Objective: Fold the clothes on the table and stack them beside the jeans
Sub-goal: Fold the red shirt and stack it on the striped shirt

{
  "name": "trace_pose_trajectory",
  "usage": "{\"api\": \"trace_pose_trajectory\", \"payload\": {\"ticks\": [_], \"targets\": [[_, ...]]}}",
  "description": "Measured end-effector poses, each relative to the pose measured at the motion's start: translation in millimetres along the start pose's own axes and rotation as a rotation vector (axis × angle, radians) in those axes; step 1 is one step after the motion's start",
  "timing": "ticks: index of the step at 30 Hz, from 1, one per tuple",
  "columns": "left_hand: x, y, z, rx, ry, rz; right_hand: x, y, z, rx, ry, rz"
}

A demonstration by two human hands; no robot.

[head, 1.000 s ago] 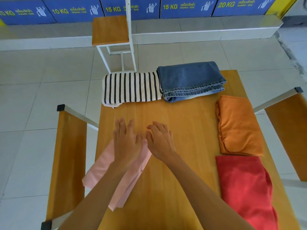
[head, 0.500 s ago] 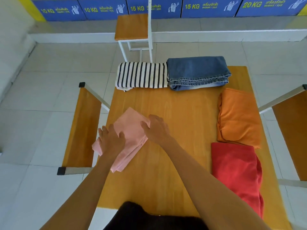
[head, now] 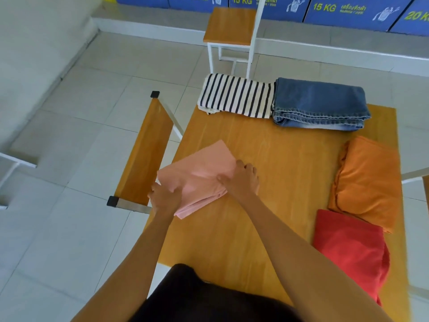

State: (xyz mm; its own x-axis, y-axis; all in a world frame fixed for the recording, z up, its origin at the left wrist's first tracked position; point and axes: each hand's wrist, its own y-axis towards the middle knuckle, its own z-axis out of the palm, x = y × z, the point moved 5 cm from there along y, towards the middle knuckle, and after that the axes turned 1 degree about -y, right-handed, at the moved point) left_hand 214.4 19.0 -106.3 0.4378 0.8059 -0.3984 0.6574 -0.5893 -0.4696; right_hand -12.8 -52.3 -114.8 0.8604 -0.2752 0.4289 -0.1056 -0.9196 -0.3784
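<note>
On the wooden table (head: 290, 163), near left edge: pink garment (head: 204, 173), folded into a flat slanted packet, a corner or two poking past the tabletop rim twd the bench (head: 144, 152). Left hand (head: 166, 197) at the packet's near-left corner, fingers curled down over the cloth; looks like a pinch on the edge but can't tell for sure, fingertips hidden under the knuckles. Right hand (head: 241, 180) on the packet's right side, fingers bent and pressing onto the fabric w/ thumb along the fold; pressing rather than lifting, by the look. Far end of table: jeans (head: 320, 103), folded, w/ striped top (head: 234, 95) touching them on the left, also folded, hanging a bit off the far edge. Right side: orange garment (head: 369, 180) and red garment (head: 350, 249), both loosely bunched, not neatly squared yet. Handling, as a guess: pink cloth thin, light, limp, no stiffness; layers prob. slide apart if lifted by one corner. Best taken from both short sides at once, thumbs on top, fingers slid under the bottom layer, kept level, then set down on or next to the striped top beside the jeans. Not fragile, not heavy; only risk is the fold coming undone en route.
</note>
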Motion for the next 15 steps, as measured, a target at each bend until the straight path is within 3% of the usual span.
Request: {"api": "trace_pose_trajectory", "payload": {"ticks": [5,11,15], "targets": [[2.4,5.0,9.7,0.131,-0.153,-0.035,-30.4,-8.6,-0.4,0.090,0.079,0.117],[-15.2,3.6,26.3,0.252,-0.093,0.037,-52.8,-16.5,-4.6,0.116,0.141,0.191],[-24.2,0.0,33.0,0.242,-0.032,0.107,-66.5,-26.1,-9.2,0.118,0.157,0.239]]}}
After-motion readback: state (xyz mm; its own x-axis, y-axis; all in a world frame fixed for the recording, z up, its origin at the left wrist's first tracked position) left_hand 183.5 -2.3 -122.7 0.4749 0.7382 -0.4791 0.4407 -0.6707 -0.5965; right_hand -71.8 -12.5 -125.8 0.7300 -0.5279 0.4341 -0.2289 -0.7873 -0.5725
